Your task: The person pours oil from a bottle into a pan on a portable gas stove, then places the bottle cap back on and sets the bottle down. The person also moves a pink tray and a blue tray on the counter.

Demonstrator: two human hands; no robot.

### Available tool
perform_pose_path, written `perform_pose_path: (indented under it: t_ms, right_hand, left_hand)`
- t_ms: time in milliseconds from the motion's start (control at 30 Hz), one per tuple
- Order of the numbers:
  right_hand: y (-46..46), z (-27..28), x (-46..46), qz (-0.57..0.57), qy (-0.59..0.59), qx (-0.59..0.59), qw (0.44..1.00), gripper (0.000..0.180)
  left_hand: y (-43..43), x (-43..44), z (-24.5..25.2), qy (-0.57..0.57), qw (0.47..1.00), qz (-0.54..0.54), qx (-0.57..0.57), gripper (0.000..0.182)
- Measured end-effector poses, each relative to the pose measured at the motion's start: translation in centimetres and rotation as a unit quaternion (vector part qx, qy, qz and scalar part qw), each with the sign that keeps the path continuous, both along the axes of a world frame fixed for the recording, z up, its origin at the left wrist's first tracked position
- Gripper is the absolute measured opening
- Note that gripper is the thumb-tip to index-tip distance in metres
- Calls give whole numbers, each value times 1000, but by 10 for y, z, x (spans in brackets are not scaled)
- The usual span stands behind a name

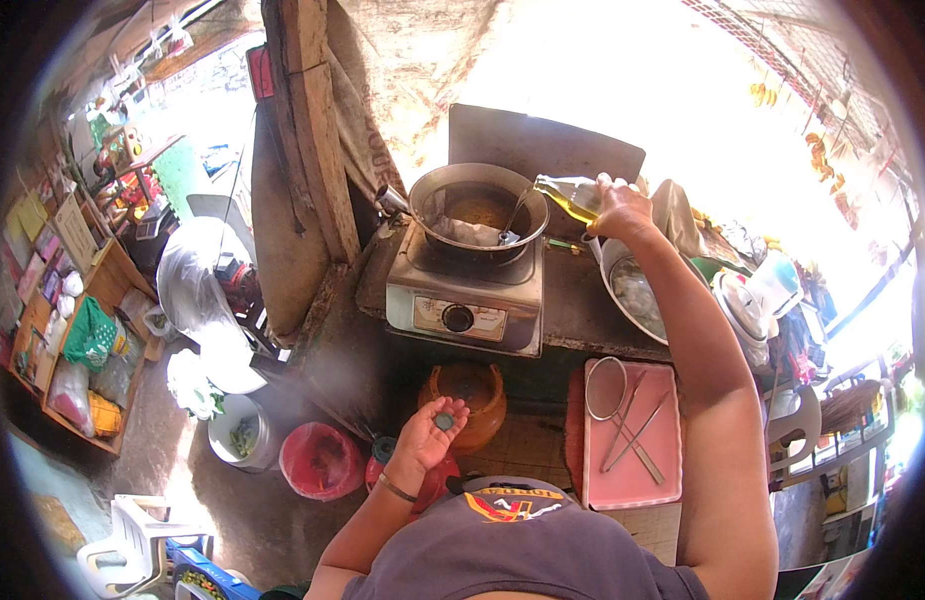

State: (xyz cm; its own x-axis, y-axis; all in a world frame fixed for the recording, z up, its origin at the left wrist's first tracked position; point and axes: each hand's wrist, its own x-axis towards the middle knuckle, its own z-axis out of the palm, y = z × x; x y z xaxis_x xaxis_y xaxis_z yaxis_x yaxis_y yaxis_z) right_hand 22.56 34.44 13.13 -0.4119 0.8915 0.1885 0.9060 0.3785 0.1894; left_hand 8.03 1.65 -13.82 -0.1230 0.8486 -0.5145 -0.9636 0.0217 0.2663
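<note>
My right hand [620,207] grips a glass bottle [567,196] of yellow oil, tilted left, its mouth over the rim of a wide metal wok [479,171]. A thin stream runs from the mouth into the wok, where dark liquid and a pale piece are seen. Under the wok is a single-burner gas stove [464,292] with a black knob. Palm up, my left hand [431,431] holds a small dark bottle cap [444,421] on its fingers, above and in front of a round orange-brown pot [483,427]. The fingers are slightly curled.
Right of the stove stands a large metal pot [611,289] with pale contents. Below it, a pink tray [633,491] holds a strainer [605,388] and metal tongs [632,435]. A wooden post [312,127] rises at the left. Red [321,459] and white [241,435] buckets stand on the floor.
</note>
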Motion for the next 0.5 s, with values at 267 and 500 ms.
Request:
perform_pose_path:
  t_ms: [267,500]
  right_hand:
    - [-10,4,-1,-2,7,-2,1000,75]
    - [-8,-1,-1,-2,2,-9,1000,77]
  left_hand:
    - [-4,1,-6,-11,1000,-9,24,13]
    - [-8,0,-9,-13,1000,-9,6,12]
